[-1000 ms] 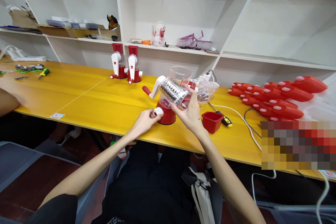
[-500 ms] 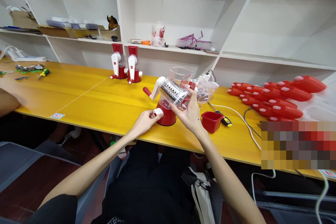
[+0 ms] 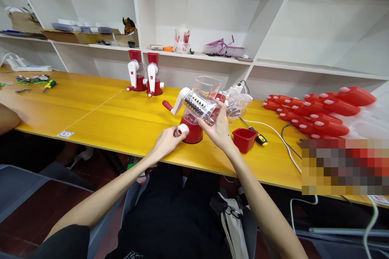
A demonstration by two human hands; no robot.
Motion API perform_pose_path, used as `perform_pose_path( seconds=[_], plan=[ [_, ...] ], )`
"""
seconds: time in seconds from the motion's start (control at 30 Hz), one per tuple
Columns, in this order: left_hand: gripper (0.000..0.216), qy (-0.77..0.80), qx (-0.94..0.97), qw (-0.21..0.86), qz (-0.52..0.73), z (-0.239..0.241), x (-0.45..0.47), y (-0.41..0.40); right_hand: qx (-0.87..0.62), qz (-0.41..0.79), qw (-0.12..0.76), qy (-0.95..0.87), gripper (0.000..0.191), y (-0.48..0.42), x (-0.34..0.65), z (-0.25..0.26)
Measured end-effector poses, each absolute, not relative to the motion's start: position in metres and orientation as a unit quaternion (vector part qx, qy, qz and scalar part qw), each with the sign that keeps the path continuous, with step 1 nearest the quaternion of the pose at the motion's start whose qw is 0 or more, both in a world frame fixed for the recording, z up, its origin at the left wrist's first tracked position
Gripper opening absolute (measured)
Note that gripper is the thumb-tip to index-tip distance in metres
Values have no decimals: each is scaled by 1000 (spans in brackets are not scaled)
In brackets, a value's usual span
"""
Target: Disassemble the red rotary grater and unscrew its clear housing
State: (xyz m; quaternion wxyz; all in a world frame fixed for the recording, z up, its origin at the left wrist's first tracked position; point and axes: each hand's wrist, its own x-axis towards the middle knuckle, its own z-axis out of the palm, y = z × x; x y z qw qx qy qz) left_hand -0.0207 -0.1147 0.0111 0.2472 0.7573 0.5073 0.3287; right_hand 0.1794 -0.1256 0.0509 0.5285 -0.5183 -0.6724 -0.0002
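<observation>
A rotary grater (image 3: 199,107) with a red base, clear hopper, metal drum and white crank stands on the yellow table (image 3: 100,115) in front of me. My left hand (image 3: 167,139) pinches the white knob (image 3: 183,129) on the base's left side. My right hand (image 3: 217,127) grips the clear drum housing from the right. A small red cup (image 3: 244,139) sits just right of my right hand.
Two assembled red graters (image 3: 145,76) stand at the table's back. Clear hoppers (image 3: 240,104), a yellow-black screwdriver (image 3: 257,136) and white cables lie to the right, beyond them a pile of red parts (image 3: 322,113). Another person's arm (image 3: 7,116) rests at the left edge.
Almost nothing differs; the grater and both hands have shifted a touch left in the view, with the same grips.
</observation>
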Motion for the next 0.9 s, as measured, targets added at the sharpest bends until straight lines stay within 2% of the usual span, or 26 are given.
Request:
perform_pose_path(
  seconds=[0.43,0.5,0.6,0.73,0.83,0.9],
  plan=[
    [59,520,769,248,277,17,-23,-118,-497,73,528,-685,85,-130,186,55],
    [54,515,760,234,319,20,-27,-124,-484,98,523,-695,85,-134,194,58],
    [41,471,731,203,450,31,-37,-132,-468,136,514,-706,84,-144,209,60],
    [27,385,713,120,573,62,-43,-121,-450,176,505,-716,85,-151,226,61],
    [32,348,732,99,578,82,-37,-95,-443,188,508,-714,87,-150,233,62],
    [43,311,772,183,523,91,-33,-75,-440,188,515,-711,87,-149,236,62]
  ],
)
